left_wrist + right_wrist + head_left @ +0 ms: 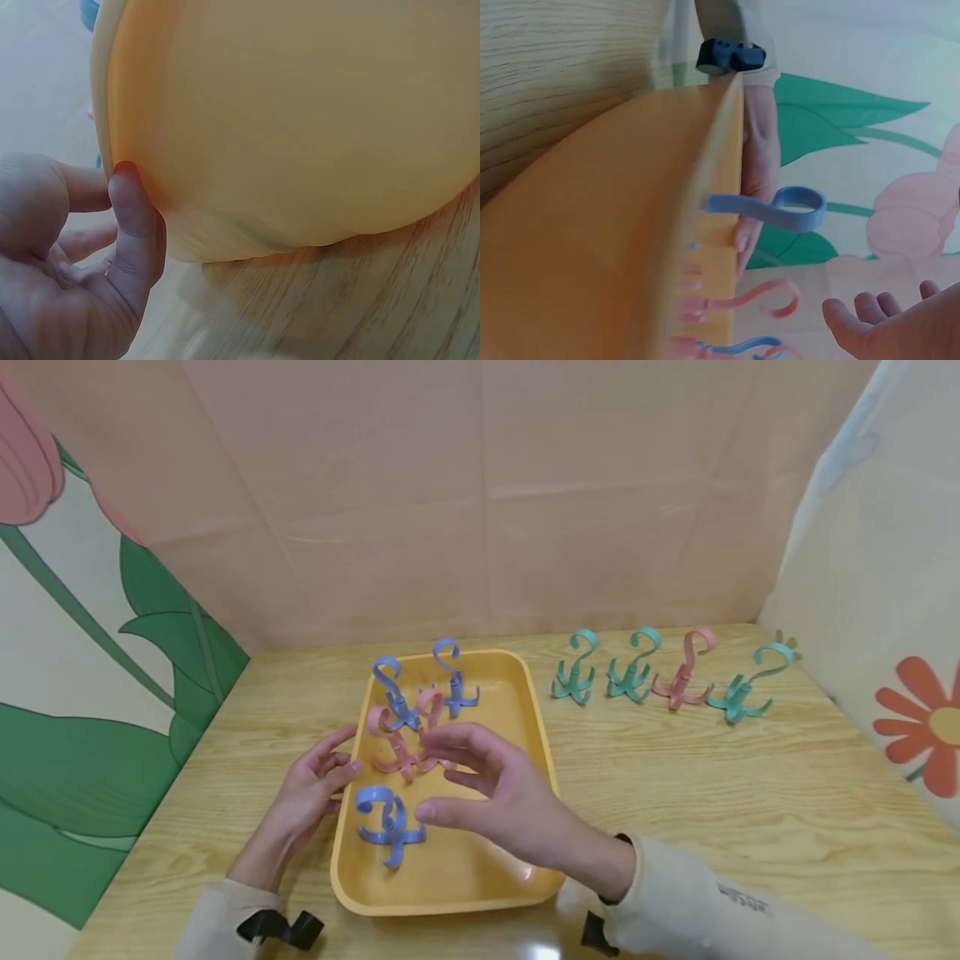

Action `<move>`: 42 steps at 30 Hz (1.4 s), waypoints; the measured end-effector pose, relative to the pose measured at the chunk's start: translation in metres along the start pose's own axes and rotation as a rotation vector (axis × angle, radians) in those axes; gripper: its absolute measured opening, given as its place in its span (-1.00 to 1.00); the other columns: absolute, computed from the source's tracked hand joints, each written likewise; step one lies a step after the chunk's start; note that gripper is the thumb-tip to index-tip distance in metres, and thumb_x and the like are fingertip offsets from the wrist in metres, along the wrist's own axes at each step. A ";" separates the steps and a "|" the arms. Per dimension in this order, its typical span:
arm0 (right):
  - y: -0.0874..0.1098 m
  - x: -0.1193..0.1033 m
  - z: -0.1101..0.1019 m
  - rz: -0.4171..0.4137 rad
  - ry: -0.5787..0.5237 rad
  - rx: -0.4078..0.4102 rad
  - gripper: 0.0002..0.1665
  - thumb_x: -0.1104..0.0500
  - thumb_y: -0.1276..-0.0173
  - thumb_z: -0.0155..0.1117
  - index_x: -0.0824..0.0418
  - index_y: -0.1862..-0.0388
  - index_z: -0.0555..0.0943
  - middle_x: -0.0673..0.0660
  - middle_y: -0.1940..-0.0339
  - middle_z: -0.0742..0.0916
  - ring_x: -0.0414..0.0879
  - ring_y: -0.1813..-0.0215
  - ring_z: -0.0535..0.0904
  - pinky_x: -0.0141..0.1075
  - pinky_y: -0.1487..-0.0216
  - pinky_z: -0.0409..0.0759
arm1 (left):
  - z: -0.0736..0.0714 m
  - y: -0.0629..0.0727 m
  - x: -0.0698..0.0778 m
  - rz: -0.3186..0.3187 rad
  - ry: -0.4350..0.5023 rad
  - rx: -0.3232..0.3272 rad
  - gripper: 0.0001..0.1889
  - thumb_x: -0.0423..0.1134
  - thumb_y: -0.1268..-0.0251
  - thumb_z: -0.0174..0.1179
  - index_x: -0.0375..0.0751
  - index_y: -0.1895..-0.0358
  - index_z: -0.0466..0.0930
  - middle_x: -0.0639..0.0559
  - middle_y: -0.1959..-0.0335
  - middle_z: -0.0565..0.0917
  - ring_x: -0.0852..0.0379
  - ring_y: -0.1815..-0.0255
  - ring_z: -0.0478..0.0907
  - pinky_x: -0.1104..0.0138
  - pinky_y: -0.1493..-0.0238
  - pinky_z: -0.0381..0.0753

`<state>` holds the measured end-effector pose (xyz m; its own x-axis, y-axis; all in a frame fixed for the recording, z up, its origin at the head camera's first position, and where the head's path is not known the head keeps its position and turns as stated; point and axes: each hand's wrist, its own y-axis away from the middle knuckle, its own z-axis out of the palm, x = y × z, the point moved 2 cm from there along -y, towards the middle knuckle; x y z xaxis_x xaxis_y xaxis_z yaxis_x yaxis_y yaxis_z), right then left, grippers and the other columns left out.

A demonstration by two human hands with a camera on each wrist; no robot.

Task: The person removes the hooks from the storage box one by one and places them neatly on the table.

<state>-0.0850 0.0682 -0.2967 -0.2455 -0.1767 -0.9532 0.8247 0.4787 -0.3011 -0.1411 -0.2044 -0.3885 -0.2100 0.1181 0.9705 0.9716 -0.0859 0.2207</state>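
My left hand pinches the left rim of a yellow plastic tray, thumb and finger on either side of the rim in the left wrist view. Inside the tray stand pronged hanging hooks with curled tops. A blue hook is near the front left. Two pink hooks stand close together at mid-left, the second partly hidden behind my right hand. Two more blue hooks are at the back. My right hand hovers over the tray, fingers spread apart from the thumb, holding nothing.
On the wooden table, right of the tray, stands a row of hooks: two teal hooks, a pink hook and another teal hook. A pink cloth wall rises behind the table, with printed panels on both sides.
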 end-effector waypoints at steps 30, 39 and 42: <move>-0.062 0.031 0.018 0.136 0.203 -0.375 -0.40 0.27 -0.25 0.51 0.28 -0.27 0.57 0.14 -0.22 0.68 -0.20 -0.23 0.58 -0.27 -0.30 0.48 | -0.001 0.002 0.000 0.026 0.033 -0.027 -0.35 -0.42 -0.48 0.10 -0.08 -0.57 0.17 -0.08 0.07 0.55 0.08 0.22 0.67 0.25 0.36 0.74; -0.065 0.048 0.024 0.121 0.083 -0.410 -0.53 0.41 -0.25 0.45 0.44 -0.14 0.61 0.29 -0.12 0.70 -0.16 -0.12 0.66 -0.26 -0.22 0.57 | -0.001 0.002 -0.001 0.022 0.039 -0.024 -0.36 -0.42 -0.49 0.08 -0.09 -0.57 0.16 -0.08 0.05 0.51 0.11 0.22 0.66 0.26 0.36 0.73; -0.063 0.054 0.025 0.132 0.095 -0.409 -0.55 0.41 -0.23 0.47 0.44 -0.11 0.63 0.29 -0.09 0.70 -0.24 -0.05 0.67 -0.28 -0.16 0.61 | -0.001 0.001 -0.001 0.021 0.037 -0.023 -0.36 -0.42 -0.49 0.07 -0.07 -0.57 0.17 -0.08 0.06 0.50 0.12 0.23 0.66 0.29 0.39 0.71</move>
<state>-0.1374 0.0066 -0.3280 -0.2129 -0.0208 -0.9768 0.5873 0.7963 -0.1450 -0.1396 -0.2056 -0.3892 -0.1937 0.0796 0.9778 0.9731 -0.1112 0.2018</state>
